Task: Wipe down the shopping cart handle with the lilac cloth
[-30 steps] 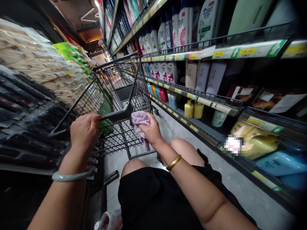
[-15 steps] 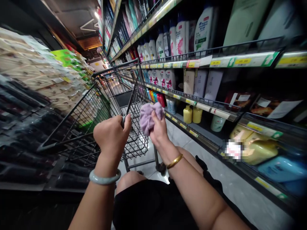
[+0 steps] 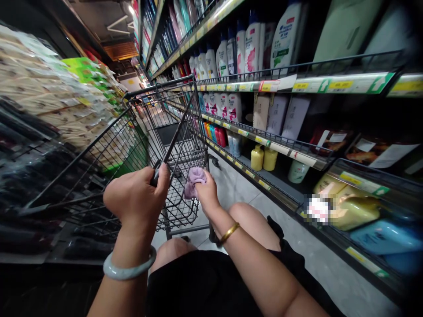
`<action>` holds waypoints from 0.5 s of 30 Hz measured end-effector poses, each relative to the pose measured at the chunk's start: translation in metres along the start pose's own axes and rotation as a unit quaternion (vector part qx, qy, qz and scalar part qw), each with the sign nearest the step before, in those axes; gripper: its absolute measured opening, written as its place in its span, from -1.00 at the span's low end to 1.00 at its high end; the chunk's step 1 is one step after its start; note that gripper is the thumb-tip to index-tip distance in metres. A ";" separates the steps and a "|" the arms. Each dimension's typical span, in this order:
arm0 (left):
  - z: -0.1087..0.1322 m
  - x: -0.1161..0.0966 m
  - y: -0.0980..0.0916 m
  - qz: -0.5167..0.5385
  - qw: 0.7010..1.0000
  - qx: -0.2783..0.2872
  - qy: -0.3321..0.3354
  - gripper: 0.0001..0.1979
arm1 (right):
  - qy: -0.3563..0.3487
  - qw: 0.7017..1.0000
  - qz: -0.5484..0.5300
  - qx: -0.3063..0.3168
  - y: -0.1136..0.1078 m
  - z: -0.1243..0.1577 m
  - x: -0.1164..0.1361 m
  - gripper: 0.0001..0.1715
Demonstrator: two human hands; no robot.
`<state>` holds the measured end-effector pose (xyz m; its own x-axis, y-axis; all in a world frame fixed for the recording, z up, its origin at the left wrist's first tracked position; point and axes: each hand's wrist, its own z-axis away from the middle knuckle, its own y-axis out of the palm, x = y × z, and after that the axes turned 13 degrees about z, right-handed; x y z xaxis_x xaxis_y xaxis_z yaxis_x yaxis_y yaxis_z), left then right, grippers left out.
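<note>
A black wire shopping cart [image 3: 109,149] stands in front of me in a shop aisle. My left hand [image 3: 137,198], with a pale bangle on the wrist, is closed round the cart's dark handle bar. My right hand [image 3: 206,191], with a gold bangle on the wrist, grips a small lilac cloth [image 3: 194,180] and presses it against the cart's near right wire side, just below the handle. My knees and a black garment show below.
Shelves [image 3: 297,83] of shampoo and lotion bottles run along the right, with yellow bottles [image 3: 263,157] and pouches lower down. Stacked packaged goods [image 3: 49,97] line the left. Grey floor tiles [image 3: 330,259] lie between the cart and the right shelves.
My right hand has moved the lilac cloth down from handle height to the cart's side mesh. My left hand stays closed on the handle, and the cart has swung a little.
</note>
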<state>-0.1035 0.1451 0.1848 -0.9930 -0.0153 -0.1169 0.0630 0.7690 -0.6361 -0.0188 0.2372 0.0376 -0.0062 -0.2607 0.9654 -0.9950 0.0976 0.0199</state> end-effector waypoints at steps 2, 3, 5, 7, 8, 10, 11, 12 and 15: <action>0.001 0.000 -0.001 0.001 1.000 -0.002 0.000 -0.43 | -0.042 0.998 -0.040 -0.014 -0.004 0.005 0.027 -0.46; 0.002 -0.001 -0.002 -0.003 1.000 -0.001 0.002 -0.43 | -0.100 0.993 -0.059 -0.013 -0.006 0.009 0.041 -0.46; 0.004 0.000 -0.003 -0.007 1.000 -0.001 0.009 -0.42 | -0.196 0.977 -0.077 -0.019 -0.008 0.015 0.059 -0.51; 0.007 0.002 -0.003 -0.004 1.000 -0.005 0.022 -0.42 | -0.224 0.972 -0.072 -0.023 -0.007 0.018 0.056 -0.54; 0.008 0.003 -0.003 0.000 1.000 -0.010 0.029 -0.42 | -0.203 0.977 -0.065 -0.027 -0.004 0.018 0.048 -0.53; 0.009 0.007 -0.003 0.008 0.999 -0.024 0.042 -0.41 | -0.112 0.992 -0.051 -0.036 0.000 0.015 0.029 -0.48; 0.010 0.009 -0.003 0.013 0.998 -0.031 0.050 -0.42 | -0.060 0.996 -0.049 -0.038 0.001 0.013 0.023 -0.44; 0.011 0.010 -0.004 0.017 0.997 -0.037 0.060 -0.42 | -0.017 0.998 -0.052 -0.039 0.000 0.012 0.021 -0.42; 0.015 0.014 -0.005 0.026 0.993 -0.058 0.103 -0.47 | -0.020 0.995 -0.098 -0.024 -0.010 0.012 0.044 -0.44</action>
<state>-0.1164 0.1314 0.1746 -0.9889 0.1474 0.0186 0.1142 0.8341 -0.5396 -0.0101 0.2129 0.0762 0.1830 -0.3171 0.9306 -0.9715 0.0870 0.2207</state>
